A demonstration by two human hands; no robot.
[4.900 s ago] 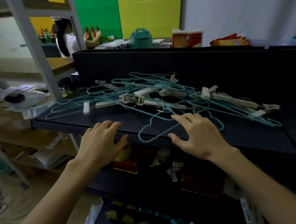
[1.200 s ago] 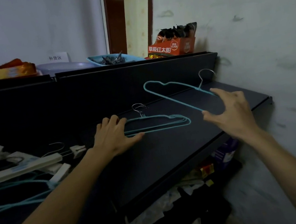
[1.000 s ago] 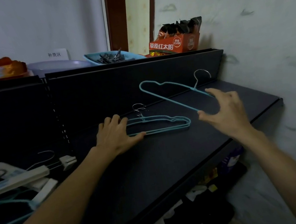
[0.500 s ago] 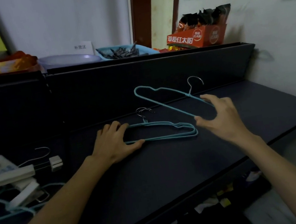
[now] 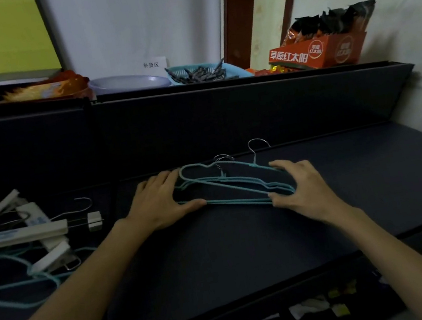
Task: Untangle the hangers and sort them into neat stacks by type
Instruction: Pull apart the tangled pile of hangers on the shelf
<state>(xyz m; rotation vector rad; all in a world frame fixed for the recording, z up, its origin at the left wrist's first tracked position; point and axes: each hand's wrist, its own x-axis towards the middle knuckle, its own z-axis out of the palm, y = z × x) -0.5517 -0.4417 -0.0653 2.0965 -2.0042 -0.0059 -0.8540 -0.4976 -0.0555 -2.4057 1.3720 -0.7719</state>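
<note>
Half a second ago your right hand [image 5: 303,189] held one teal wire hanger [image 5: 253,165] raised on a slant above the pile; now that hanger lies low on the stack of teal hangers [image 5: 234,190], its metal hook standing just behind theirs. The stack sits near the back edge of the dark shelf [image 5: 246,251], about midway along it. Your right hand curls round the stack's right end, thumb under the lower wire and fingers over the top. Your left hand [image 5: 160,202] is where it was, fingers laid flat at the left end and thumb stretched along the bottom wire.

Count: at least three hooks show at the top of the stack, two close together and one taller to their right; the exact number of hangers in it you cannot tell, since the wires overlap.

At the shelf's left end lies the unsorted heap: white clip hangers [image 5: 22,234], at least two by their bars and clips, lying over loose teal wire hangers [image 5: 17,287] whose number is unclear.

On the ledge above the back panel, one orange display box [image 5: 317,53] prints 草原红太阳 in white and holds dark snack packets. Left of it sit one blue basket [image 5: 231,69] of dark clothes pegs, one pale bowl [image 5: 128,83], and a small white card [image 5: 152,64] reading 补货区.
</note>
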